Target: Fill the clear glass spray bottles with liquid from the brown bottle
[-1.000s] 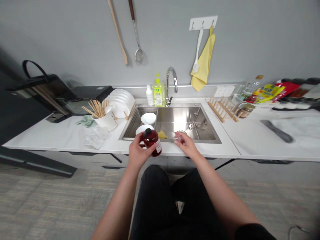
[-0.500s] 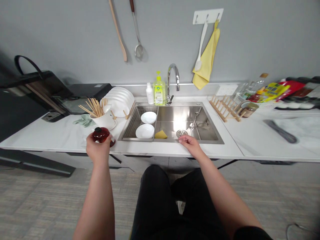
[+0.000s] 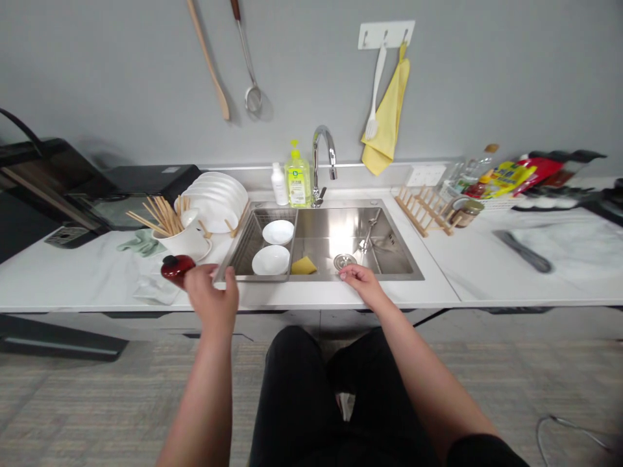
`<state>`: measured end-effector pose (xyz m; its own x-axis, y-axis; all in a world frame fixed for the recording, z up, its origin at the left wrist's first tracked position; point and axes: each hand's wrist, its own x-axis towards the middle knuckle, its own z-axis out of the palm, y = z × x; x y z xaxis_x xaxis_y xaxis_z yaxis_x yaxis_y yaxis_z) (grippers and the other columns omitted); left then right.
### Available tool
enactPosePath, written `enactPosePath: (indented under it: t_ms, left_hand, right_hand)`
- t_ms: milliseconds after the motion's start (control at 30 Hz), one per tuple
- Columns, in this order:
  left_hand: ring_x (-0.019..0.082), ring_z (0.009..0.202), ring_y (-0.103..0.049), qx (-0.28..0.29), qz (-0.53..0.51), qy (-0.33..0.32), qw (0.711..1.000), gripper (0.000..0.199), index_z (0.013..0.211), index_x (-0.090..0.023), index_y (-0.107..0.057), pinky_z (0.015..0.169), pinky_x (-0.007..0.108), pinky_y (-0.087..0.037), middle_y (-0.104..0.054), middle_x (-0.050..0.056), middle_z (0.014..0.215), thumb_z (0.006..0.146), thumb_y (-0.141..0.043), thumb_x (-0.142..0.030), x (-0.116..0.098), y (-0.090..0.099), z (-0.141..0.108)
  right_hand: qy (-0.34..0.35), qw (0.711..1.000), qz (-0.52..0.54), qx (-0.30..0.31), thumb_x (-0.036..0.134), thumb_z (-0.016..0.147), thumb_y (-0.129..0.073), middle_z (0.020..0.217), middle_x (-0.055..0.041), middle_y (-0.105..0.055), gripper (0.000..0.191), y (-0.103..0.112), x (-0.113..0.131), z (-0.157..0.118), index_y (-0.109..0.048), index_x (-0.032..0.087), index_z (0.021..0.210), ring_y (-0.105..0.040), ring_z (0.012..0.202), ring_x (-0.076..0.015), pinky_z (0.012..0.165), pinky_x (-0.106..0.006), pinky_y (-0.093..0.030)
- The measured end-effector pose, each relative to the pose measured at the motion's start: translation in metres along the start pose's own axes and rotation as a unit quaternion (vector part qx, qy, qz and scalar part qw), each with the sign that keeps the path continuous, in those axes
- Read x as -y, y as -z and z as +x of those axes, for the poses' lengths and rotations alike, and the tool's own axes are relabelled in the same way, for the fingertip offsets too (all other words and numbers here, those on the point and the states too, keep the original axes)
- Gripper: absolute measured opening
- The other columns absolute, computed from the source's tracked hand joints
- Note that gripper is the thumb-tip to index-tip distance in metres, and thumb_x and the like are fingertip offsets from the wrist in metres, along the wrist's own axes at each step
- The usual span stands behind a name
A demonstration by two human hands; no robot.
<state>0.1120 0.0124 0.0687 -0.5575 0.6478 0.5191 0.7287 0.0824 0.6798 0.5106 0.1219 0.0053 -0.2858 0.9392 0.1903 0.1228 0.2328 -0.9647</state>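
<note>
Since nine o'clock from the sink point(image 3: 417, 274) probably dodges splashes, red bottle point(image 3: 176, 270) sits there, left hand point(image 3: 212, 302) open alongside, right hand's point(image 3: 365, 286) grip unclear.

Sink point(image 3: 335, 230): shiny, smooth metal. Plates point(image 3: 217, 198): glossy white. Towel point(image 3: 388, 120): yellow cloth. Rack point(image 3: 426, 213): pale wood.

Left hand point(image 3: 213, 296) beside red bottle point(image 3: 177, 270), right hand point(image 3: 363, 285) at sink's point(image 3: 335, 224) front edge, two white bowls point(image 3: 271, 260) in basket point(image 3: 251, 237)

No words can be read here! The label on the yellow-green pump bottle point(image 3: 298, 184) is too small, and the yellow packet's point(image 3: 511, 179) print is blurred.
</note>
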Motion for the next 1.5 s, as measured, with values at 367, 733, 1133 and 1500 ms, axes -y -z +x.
enactPosePath:
  t_ms: [367, 733, 1133, 1500]
  left_hand:
    - [0.012, 0.059, -0.027, 0.291, -0.265, 0.018, 0.919, 0.067, 0.058, -0.025, -0.029, 0.06, 0.031, -0.025, -0.026, -0.004, 0.057, 0.101, -0.06, -0.065, -0.045, -0.12, -0.031]
    - [0.012, 0.062, -0.022, 0.312, -0.227, 0.006, 0.922, 0.064, 0.061, -0.026, -0.025, 0.06, 0.031, -0.018, -0.019, -0.004, 0.063, 0.096, -0.062, -0.065, -0.051, -0.112, -0.038]
    - [0.012, 0.06, -0.022, 0.313, -0.206, -0.012, 0.927, 0.065, 0.061, -0.025, -0.024, 0.059, 0.029, -0.019, -0.019, -0.004, 0.061, 0.098, -0.059, -0.066, -0.048, -0.113, -0.039]
    - [0.019, 0.07, -0.053, 0.1, -0.098, -0.047, 0.989, 0.026, 0.093, -0.022, -0.07, 0.072, 0.032, -0.042, -0.06, 0.0, 0.072, 0.1, -0.068, -0.047, -0.042, -0.084, -0.042]
  right_hand:
    - [0.033, 0.982, -0.103, -0.154, 0.063, 0.091, -0.079, 0.06, 0.007, -0.023, 0.07, 0.07, -0.005, 0.0, -0.026, 0.028, 0.062, -0.024, 0.06, -0.0139, 0.059, -0.032, -0.024]
    - [0.026, 0.988, -0.088, -0.122, 0.064, 0.09, -0.077, 0.063, 0.0068, -0.022, 0.068, 0.077, -0.01, -0.005, -0.026, 0.028, 0.063, -0.024, 0.061, -0.0128, 0.061, -0.031, -0.022]
    - [0.035, 0.988, -0.11, -0.105, 0.068, 0.092, -0.074, 0.064, 0.0064, -0.022, 0.07, 0.077, -0.005, -0.007, -0.025, 0.028, 0.063, -0.024, 0.061, -0.0127, 0.06, -0.031, -0.021]
    - [0.036, 0.982, -0.176, -0.053, 0.066, 0.097, -0.071, 0.063, 0.0056, -0.02, 0.072, 0.074, -0.011, -0.013, -0.019, 0.028, 0.063, -0.022, 0.059, -0.0125, 0.059, -0.032, -0.018]
